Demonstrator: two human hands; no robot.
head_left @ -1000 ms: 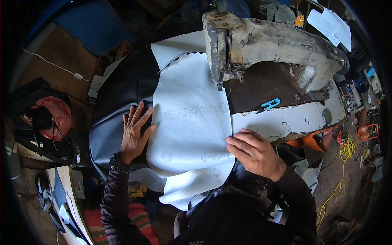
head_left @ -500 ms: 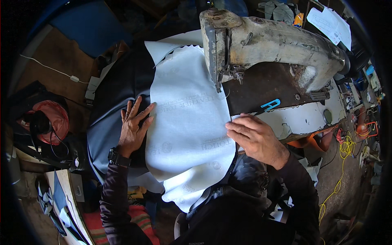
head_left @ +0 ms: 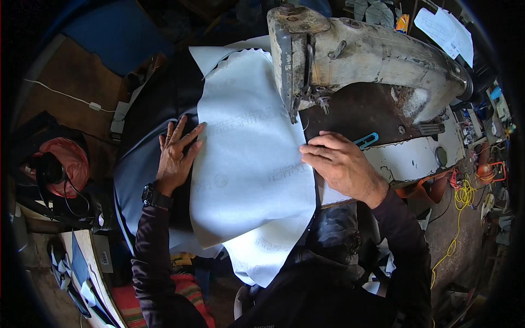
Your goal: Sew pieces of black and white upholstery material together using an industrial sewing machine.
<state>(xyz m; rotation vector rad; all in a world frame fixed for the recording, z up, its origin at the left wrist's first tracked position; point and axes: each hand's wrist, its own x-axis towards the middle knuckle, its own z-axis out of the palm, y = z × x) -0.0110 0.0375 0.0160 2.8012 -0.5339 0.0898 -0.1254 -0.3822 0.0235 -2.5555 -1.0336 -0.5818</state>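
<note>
A white-backed leatherette piece (head_left: pixel 246 158) with faint print on its cloth side lies under the head of an old sewing machine (head_left: pixel 377 52). Its right edge runs beside the needle and presser foot, and its near end droops toward my lap. My left hand (head_left: pixel 178 156) rests flat with fingers spread on black leatherette (head_left: pixel 147 142), fingertips at the white piece's left edge. At the right edge, just nearer than the needle, my right hand (head_left: pixel 347 167) has its fingers closed on the material. Blue thread snips (head_left: pixel 366 140) lie behind that hand, partly covered by it.
The machine's pale tabletop (head_left: pixel 407 164) has a chipped edge and bears a round dark disc (head_left: pixel 441 156). A red bag (head_left: pixel 65 164) stands at the left. Yellow cord (head_left: pixel 465 194) trails over the floor at the right. Offcuts lie near a board (head_left: pixel 93 279) at lower left.
My right hand has moved farther along the right edge, now covering part of the snips. The white piece's near end has shifted and its folds hang differently. My left hand stays almost in place.
</note>
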